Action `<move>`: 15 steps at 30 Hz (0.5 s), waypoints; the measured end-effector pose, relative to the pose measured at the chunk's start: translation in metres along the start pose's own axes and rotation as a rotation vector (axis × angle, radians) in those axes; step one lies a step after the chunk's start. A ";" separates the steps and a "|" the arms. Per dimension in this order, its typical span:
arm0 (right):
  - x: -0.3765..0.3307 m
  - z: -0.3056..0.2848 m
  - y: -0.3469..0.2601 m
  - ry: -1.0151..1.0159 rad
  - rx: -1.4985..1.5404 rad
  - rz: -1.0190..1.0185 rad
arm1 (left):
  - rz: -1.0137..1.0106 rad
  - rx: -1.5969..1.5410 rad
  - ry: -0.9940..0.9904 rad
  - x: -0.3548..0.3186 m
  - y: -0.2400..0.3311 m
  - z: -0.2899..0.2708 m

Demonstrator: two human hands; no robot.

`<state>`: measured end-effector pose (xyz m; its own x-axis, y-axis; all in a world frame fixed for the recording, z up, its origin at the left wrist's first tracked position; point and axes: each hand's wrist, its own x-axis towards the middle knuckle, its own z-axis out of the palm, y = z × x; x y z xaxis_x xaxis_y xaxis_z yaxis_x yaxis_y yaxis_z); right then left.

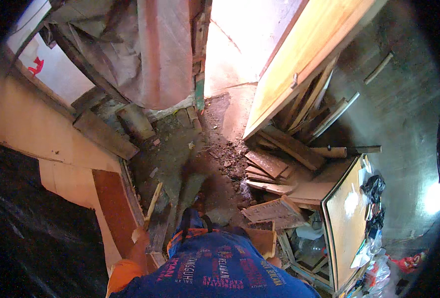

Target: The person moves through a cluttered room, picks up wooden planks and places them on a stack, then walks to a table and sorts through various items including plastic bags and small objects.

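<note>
My left hand (140,238) is low on the left, beside a reddish-brown panel (113,206). Its fingers look closed around the lower end of a pale wooden stick (153,204), which points up and away from me. Of my right hand (275,261), only a small patch of skin shows past the edge of my blue shirt. The fingers are hidden. Close to it, a brown wooden board (262,240) stands against my right side. Whether the hand touches the board, I cannot tell.
An open wooden door (309,54) leans in at the upper right, beside a bright doorway. Stacked planks (267,166), a tilted cabinet (346,218) and plastic bags (374,198) crowd the right. Rubble (225,154) covers the dirt floor. A cloth sheet (165,54) hangs ahead.
</note>
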<state>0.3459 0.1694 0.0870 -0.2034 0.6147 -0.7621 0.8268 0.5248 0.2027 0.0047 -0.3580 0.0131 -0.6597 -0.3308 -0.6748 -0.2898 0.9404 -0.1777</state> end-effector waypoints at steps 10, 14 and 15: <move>0.038 -0.091 -0.107 0.212 0.235 -0.049 | 0.019 -0.182 0.023 0.041 0.043 -0.068; 0.087 -0.139 -0.145 0.218 0.188 -0.120 | 0.067 -0.019 0.078 0.053 0.054 -0.083; 0.090 -0.162 -0.159 0.237 0.263 -0.229 | 0.057 -0.017 0.103 0.055 0.063 -0.091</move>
<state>0.1116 0.2367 0.0862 -0.4869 0.6346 -0.6002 0.8459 0.5139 -0.1429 -0.1132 -0.3237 0.0304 -0.7428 -0.2842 -0.6062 -0.2613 0.9567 -0.1284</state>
